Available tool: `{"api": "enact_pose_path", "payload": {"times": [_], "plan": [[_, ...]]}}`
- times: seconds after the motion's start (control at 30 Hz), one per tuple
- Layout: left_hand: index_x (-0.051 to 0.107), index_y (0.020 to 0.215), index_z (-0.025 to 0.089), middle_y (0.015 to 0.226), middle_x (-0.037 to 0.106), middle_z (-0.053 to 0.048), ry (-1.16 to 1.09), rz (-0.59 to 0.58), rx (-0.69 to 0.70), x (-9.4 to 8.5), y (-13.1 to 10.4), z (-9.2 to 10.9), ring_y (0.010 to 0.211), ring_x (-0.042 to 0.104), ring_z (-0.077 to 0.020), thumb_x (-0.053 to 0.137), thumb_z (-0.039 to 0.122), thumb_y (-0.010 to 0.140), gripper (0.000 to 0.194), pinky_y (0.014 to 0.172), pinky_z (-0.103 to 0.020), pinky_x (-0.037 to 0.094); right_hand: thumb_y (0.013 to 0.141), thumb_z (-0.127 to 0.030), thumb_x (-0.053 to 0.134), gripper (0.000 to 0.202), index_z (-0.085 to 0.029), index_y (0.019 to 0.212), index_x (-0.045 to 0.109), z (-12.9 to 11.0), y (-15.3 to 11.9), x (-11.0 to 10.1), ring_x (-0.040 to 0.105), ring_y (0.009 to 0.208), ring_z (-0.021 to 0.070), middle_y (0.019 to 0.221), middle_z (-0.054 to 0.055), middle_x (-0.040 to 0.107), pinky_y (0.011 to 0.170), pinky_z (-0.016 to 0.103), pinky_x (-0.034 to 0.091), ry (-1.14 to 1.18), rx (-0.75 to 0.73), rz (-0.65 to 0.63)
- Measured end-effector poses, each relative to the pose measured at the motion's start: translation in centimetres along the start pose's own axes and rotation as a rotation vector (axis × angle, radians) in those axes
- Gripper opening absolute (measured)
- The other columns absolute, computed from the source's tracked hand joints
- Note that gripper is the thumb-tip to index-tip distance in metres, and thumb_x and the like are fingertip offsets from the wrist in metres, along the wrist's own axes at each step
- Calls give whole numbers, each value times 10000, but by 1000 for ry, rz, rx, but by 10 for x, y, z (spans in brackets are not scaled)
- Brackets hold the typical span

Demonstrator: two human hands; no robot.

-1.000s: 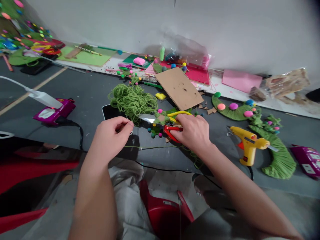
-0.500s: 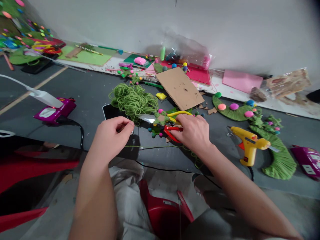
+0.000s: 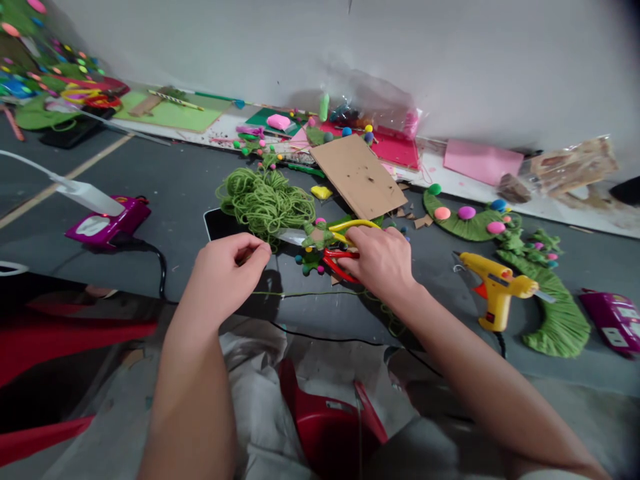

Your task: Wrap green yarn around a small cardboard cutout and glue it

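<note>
My left hand (image 3: 223, 277) is closed in a pinch in front of the yarn; whatever is between its fingertips is hidden. Under my right hand (image 3: 379, 263) are scissors with a yellow and a red handle (image 3: 341, 254), and the fingers are closed around the handles. Their blades (image 3: 293, 235) point left toward a tangled heap of green yarn (image 3: 267, 200). A green yarn-wrapped star (image 3: 317, 236) lies across the scissors. Below it is a dark green piece edged with small pompoms (image 3: 309, 261). A single green strand (image 3: 310, 293) runs along the table's front.
A yellow glue gun (image 3: 497, 283) lies at right, beside a curved green yarn-wrapped piece (image 3: 563, 320). A cardboard sheet (image 3: 360, 177) lies behind my right hand. At left, a purple power block (image 3: 107, 223) has a white adapter and black cord. A dark device (image 3: 223, 225) lies partly under the yarn.
My right hand has shifted slightly left over the scissor handles. My left hand has hardly moved. The whole view has drifted a little.
</note>
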State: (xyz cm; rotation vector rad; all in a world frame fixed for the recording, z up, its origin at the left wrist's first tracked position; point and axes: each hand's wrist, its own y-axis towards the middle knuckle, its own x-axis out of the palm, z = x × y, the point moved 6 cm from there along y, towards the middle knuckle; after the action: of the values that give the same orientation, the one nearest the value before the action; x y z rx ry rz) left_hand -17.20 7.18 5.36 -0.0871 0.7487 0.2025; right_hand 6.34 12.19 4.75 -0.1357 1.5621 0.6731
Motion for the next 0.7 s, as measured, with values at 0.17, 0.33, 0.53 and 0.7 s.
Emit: {"api": "enact_pose_path", "payload": {"times": [0.17,0.33,0.53,0.7], "plan": [[718,789,215,721,677,3,-4,-4,13,-2,-1,0,655,550,-166,638,385,868,204,606,-300,374,861,-349,739,194,-202,799,627,2,0,1,636,712,192,774,14,728,657,329,247,15,14,-30],[725,787,216,720,686,-4,-14,-1,10,-3,-2,2,652,560,-171,644,375,861,193,599,-296,383,853,-321,729,166,-204,789,630,4,1,4,620,690,183,770,17,729,648,328,247,21,27,-58],[724,775,223,763,697,1,-159,-18,6,-6,-5,7,702,575,-167,670,347,850,155,610,-276,407,823,-329,698,142,-211,783,630,11,-9,-10,626,690,189,780,18,737,633,322,267,49,76,-48],[658,728,213,667,620,22,-215,-56,-18,-2,6,2,661,556,-153,596,280,854,155,595,-269,396,817,-440,687,207,-242,874,712,48,-52,-28,656,690,246,740,33,742,571,305,242,14,300,-160]]}}
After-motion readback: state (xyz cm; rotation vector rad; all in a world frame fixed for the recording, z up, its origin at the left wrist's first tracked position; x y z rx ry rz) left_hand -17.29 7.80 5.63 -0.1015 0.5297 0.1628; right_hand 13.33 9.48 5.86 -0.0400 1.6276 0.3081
